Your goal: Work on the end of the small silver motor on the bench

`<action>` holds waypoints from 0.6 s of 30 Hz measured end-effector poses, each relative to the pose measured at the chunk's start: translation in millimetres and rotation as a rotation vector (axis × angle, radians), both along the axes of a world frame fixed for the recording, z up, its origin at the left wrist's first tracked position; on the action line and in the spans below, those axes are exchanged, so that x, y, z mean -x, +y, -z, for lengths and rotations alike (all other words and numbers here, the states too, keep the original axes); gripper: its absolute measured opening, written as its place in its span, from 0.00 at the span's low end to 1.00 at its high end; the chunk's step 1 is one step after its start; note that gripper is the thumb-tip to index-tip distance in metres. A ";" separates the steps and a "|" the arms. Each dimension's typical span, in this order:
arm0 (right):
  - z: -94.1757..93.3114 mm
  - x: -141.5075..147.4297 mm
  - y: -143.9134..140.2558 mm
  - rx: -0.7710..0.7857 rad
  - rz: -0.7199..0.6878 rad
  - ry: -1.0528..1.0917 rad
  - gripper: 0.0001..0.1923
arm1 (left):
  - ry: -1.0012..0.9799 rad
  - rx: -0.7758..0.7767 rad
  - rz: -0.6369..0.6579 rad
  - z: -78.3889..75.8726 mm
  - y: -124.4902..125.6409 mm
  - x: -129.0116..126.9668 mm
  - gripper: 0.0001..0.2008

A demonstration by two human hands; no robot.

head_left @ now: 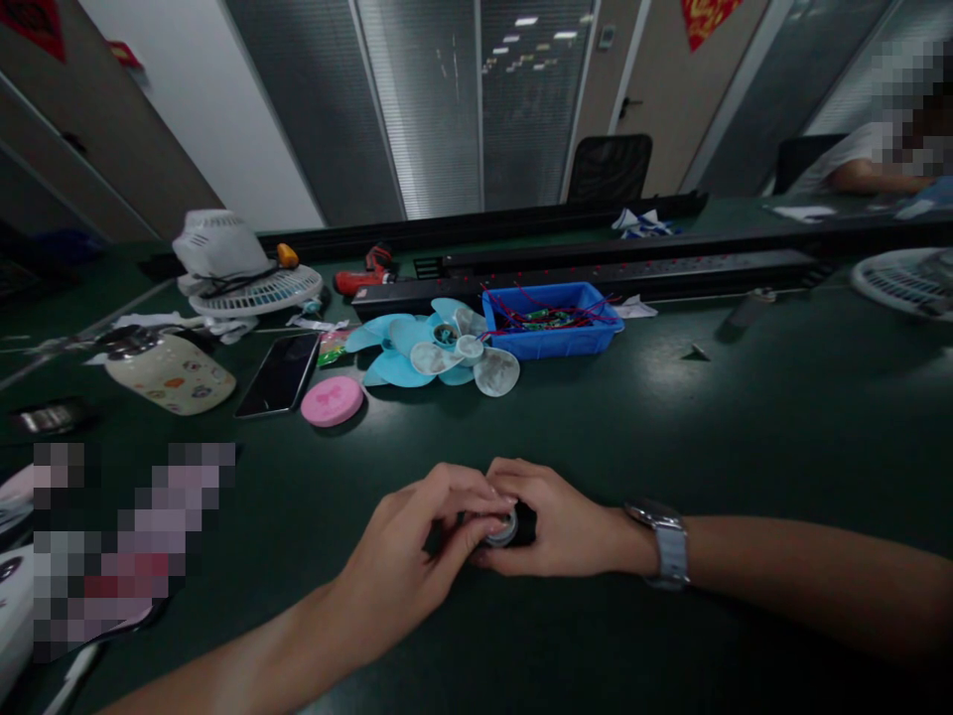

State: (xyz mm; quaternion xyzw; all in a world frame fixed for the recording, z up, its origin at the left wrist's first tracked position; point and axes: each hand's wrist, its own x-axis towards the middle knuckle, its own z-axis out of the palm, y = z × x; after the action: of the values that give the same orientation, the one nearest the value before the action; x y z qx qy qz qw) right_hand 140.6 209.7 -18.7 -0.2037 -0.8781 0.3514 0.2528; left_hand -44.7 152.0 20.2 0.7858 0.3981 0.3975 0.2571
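Note:
My right hand (570, 524), with a watch on its wrist, is wrapped round a small black round part (526, 524) low over the near middle of the table. A grey ring-shaped end (503, 534) of that part faces up and toward me. My left hand (413, 541) meets it from the left, its thumb and fingertips pinched together at the grey end. The fingers cover most of the part, so its exact kind does not show.
Beyond my hands lie blue and whitish fan blades (469, 348), a blue bin (555, 343) of wires, and a pink round case (333, 401). A phone (279, 375), a cream bottle (170, 372) and a white fan (249, 288) stand left. A person sits far right.

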 end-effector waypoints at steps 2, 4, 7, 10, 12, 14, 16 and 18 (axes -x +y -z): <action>0.4 -0.1 -0.1 0.002 0.001 0.013 0.13 | 0.011 -0.006 0.004 0.0 0.4 0.0 0.14; 1.2 -0.2 0.0 0.004 -0.002 0.032 0.13 | 0.011 -0.012 -0.006 -0.1 0.5 -0.1 0.13; 2.0 -0.3 0.4 0.010 -0.006 0.036 0.14 | -0.003 -0.010 -0.030 0.3 0.3 -0.7 0.13; 1.4 -0.3 0.5 0.017 0.002 0.011 0.15 | -0.016 -0.021 -0.057 1.6 0.2 -1.7 0.13; 0.6 -0.2 0.1 0.019 0.011 -0.007 0.15 | -0.008 -0.036 -0.080 2.5 0.4 -1.8 0.13; -0.1 -0.1 -0.4 0.021 0.019 -0.018 0.15 | 0.021 -0.063 -0.103 3.4 0.4 -1.2 0.13; -0.4 -0.1 -0.8 0.027 0.023 -0.018 0.15 | 0.057 -0.108 -0.130 4.3 -0.1 0.0 0.13; -0.7 -0.3 -1.1 0.035 0.025 -0.014 0.15 | 0.093 -0.148 -0.158 5.4 -1.3 1.5 0.13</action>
State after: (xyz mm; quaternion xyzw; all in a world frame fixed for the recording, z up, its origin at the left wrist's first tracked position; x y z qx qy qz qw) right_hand 140.9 208.7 -18.0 -0.2212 -0.8710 0.3622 0.2475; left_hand -46.3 150.7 14.8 0.7865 0.4397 0.4077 0.1477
